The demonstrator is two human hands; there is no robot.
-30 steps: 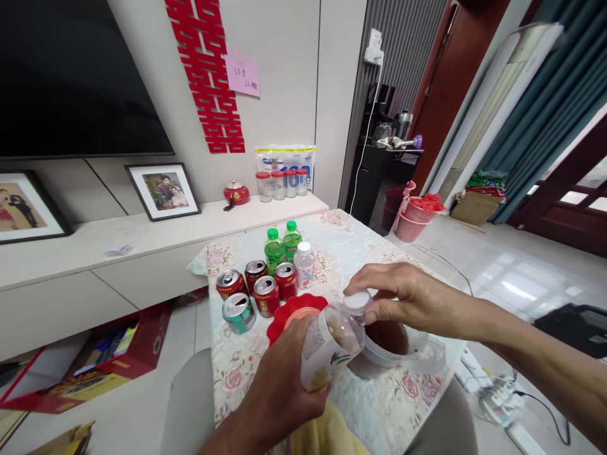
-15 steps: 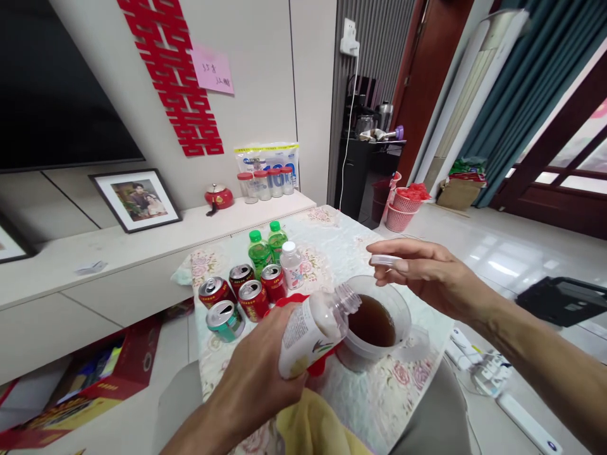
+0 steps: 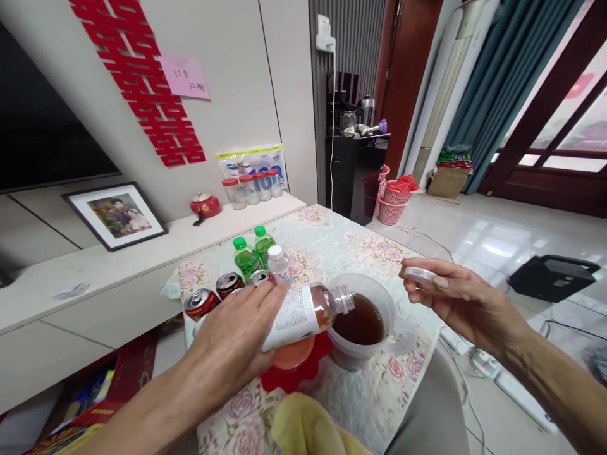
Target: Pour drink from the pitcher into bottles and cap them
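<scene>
My left hand (image 3: pixel 234 338) grips a small clear bottle (image 3: pixel 303 314) with a white label, tipped on its side. Its open neck hangs over the rim of a clear plastic pitcher (image 3: pixel 385 302) that holds dark brown liquid. My right hand (image 3: pixel 458 300) is held to the right of the pitcher and pinches the bottle's white cap (image 3: pixel 418 274) between thumb and fingers. Under the bottle lies a red scalloped dish (image 3: pixel 289 373) with an orange lid on it.
Red cans (image 3: pixel 202 302), two green bottles (image 3: pixel 246 256) and a small white-capped bottle (image 3: pixel 279 262) stand behind my left hand on the floral tablecloth (image 3: pixel 360 243). A yellow cloth (image 3: pixel 308 426) lies at the near edge. A white sideboard (image 3: pixel 95 272) with jars runs along the wall.
My right hand took the cap off and moved right with it. My left hand tipped the bottle over until its neck reached the pitcher. The view swung right.
</scene>
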